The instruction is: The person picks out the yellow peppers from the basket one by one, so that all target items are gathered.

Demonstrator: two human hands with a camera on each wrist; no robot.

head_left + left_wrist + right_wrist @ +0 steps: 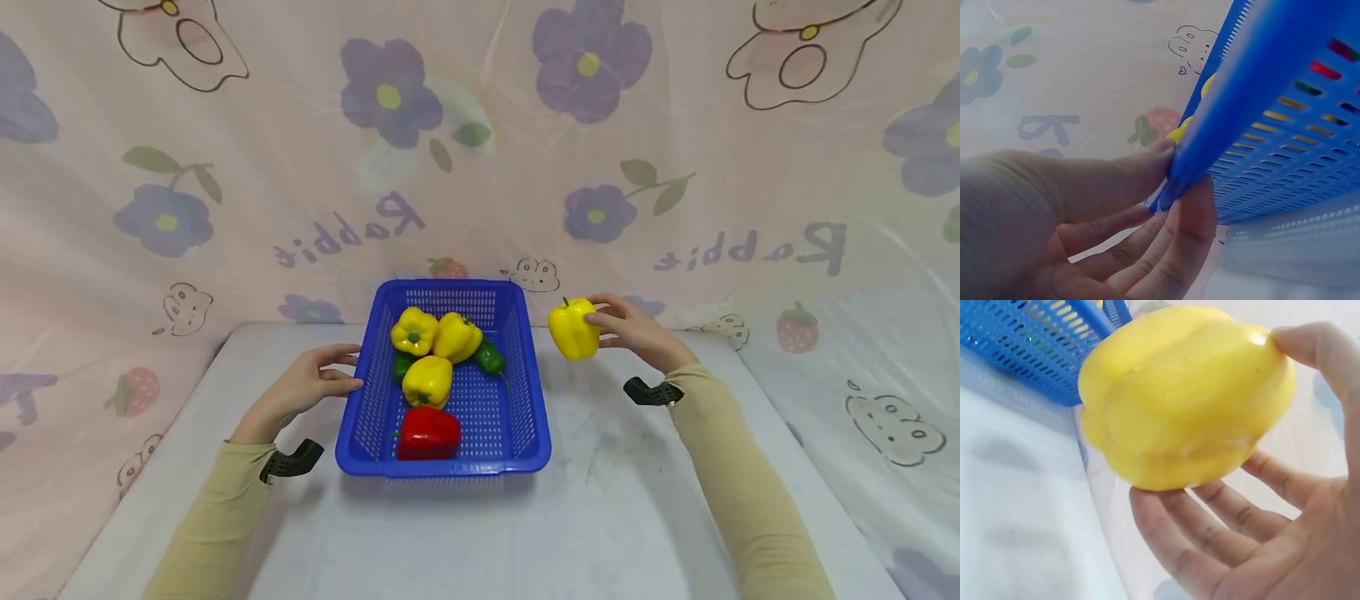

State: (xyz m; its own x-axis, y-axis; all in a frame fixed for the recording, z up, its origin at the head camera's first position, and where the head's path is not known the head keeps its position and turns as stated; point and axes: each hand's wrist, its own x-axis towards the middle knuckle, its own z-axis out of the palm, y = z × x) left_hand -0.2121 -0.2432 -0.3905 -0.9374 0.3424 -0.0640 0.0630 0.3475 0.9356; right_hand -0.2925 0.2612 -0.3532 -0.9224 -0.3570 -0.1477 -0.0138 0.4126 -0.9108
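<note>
1 yellow pepper (573, 330), off basket (442, 468) R edge: we hold it, R hand (633, 329); L hand (303, 385) pinches basket L edge. Prob. light, firm, slick; grip mid-sides.

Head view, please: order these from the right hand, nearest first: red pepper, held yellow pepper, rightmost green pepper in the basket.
1. Held yellow pepper: touching, in the right hand's fingers.
2. Rightmost green pepper: inside the blue basket, toward its right side.
3. Red pepper: at the basket's near end.
</note>
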